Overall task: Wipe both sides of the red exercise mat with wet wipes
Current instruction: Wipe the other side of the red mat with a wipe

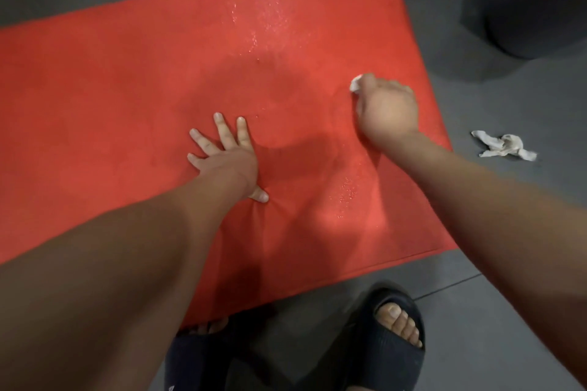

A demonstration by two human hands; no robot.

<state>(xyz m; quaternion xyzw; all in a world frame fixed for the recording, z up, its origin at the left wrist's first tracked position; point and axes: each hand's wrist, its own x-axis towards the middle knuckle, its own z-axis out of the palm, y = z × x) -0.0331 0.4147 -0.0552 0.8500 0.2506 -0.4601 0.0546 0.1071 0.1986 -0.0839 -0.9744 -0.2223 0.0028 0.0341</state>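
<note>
- Red foam with a fine texture: the red exercise mat [158, 89] lies flat on the grey floor [508, 263]. Its near long edge is just beyond the person's dark slippers [374, 359], and its left part runs out of view.
- Handling, as a judgement: the mat dimples and creases under the heel of the left hand [227, 155], so it appears soft, light and flexible. Wet patches glisten at the far middle and beside the right forearm, and the surface is probably slick there.
- Where to take hold, as a judgement: to turn the mat for its second side, the near long edge or a corner of the right end looks best. The sheet would likely flop rather than lift stiffly.
- Left grip: the fingers are straight and spread, with the palm pressed flat on the middle of the mat. This grip is open and holds nothing; it seems to pin the mat in place.
- Right grip: the right hand [387, 108] has its fingers curled round a white wet wipe [356, 83]. Only a corner of the wipe shows past the knuckles, and it is pressed onto the mat near the right end.
- Relation: the mat lies directly beneath both grips and touches both, with the two hands well apart.
- Surroundings: a crumpled used wipe [505, 144] lies on the floor near the mat's right end, apart from it. A dark rounded object [540, 9] stands at the upper right; what it is cannot be told.
- Progress, as a judgement: the upper side is under wiping. Whether the underside is done cannot be told.
</note>
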